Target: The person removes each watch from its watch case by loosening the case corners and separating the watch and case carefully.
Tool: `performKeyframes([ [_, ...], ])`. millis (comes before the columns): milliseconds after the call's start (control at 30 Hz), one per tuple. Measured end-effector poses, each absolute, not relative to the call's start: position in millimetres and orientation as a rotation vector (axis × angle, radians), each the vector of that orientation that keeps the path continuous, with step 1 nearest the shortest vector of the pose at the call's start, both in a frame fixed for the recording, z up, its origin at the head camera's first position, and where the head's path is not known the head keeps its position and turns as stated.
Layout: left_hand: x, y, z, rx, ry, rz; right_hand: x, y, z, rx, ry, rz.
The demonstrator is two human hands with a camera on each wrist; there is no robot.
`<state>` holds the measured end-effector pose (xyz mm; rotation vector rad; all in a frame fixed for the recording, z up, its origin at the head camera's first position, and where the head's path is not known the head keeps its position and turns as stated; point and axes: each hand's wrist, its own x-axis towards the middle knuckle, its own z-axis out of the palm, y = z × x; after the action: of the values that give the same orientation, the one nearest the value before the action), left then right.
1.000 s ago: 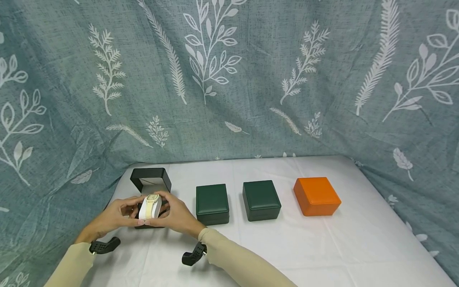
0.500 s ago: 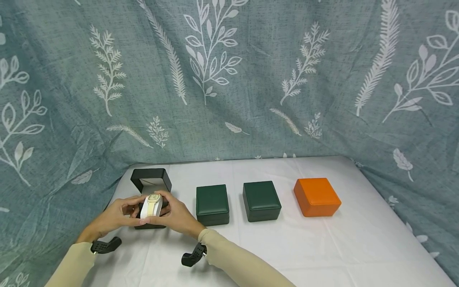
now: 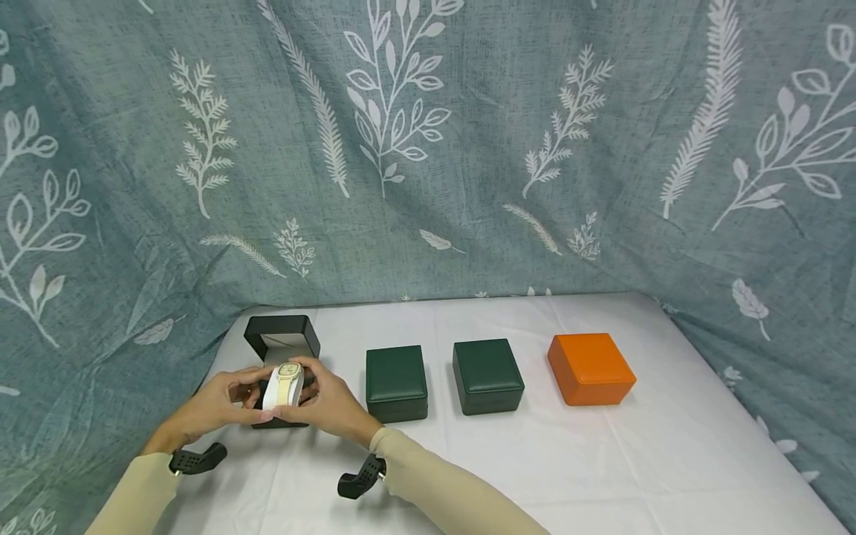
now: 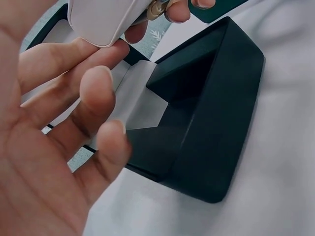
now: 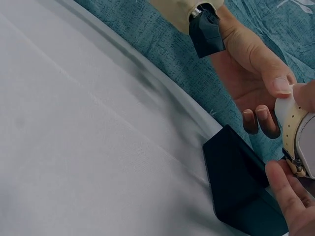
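Observation:
A watch (image 3: 288,377) with a pale yellow strap and gold case is wrapped around a white cushion (image 3: 270,395). My left hand (image 3: 206,409) pinches the cushion's left side between thumb and fingers, its other fingers loosely bent in the left wrist view. My right hand (image 3: 337,405) holds the right side of the watch and cushion. Both hands are above an open black watch box (image 4: 211,147), whose lid (image 3: 277,325) stands raised behind them. The box's hollow looks vacant in the left wrist view. The strap's buckle (image 5: 294,162) shows on the underside in the right wrist view.
Two closed dark green boxes (image 3: 396,375) (image 3: 488,368) stand right of the hands. Farther right is a closed orange box (image 3: 591,364). All rest on a white tablecloth (image 3: 535,461), with a patterned teal curtain (image 3: 428,193) behind.
The watch and cushion have shifted and turned slightly to the right in my hands. Both hands have stayed almost in place, and the boxes have not moved.

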<state>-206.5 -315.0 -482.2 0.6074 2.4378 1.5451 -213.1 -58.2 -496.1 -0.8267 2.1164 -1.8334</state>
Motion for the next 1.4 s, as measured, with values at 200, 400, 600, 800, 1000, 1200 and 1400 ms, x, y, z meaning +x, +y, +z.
performKeyframes([
  [200, -207, -316, -481, 0.648, 2.420, 1.548, -212, -58, -496, -0.806, 2.096, -1.851],
  [400, -206, -321, -480, 0.651, 2.385, 1.567, -210, -57, -494, -0.781, 2.088, -1.852],
  [600, -203, -324, -477, 0.669, 2.369, 1.569, -207, -55, -493, -0.761, 2.065, -1.852],
  [800, -202, -326, -477, 0.683, 2.375, 1.559, -206, -53, -493, -0.731, 2.071, -1.838],
  [1000, -203, -328, -478, 0.703, 2.376, 1.546, -207, -50, -494, -0.723, 2.055, -1.838],
  [1200, -201, -335, -478, 0.683, 2.385, 1.565, -208, -47, -496, -0.744, 2.035, -1.841],
  [1400, -202, -337, -478, 0.617, 2.415, 1.540, -206, -46, -498, -0.750, 2.054, -1.833],
])
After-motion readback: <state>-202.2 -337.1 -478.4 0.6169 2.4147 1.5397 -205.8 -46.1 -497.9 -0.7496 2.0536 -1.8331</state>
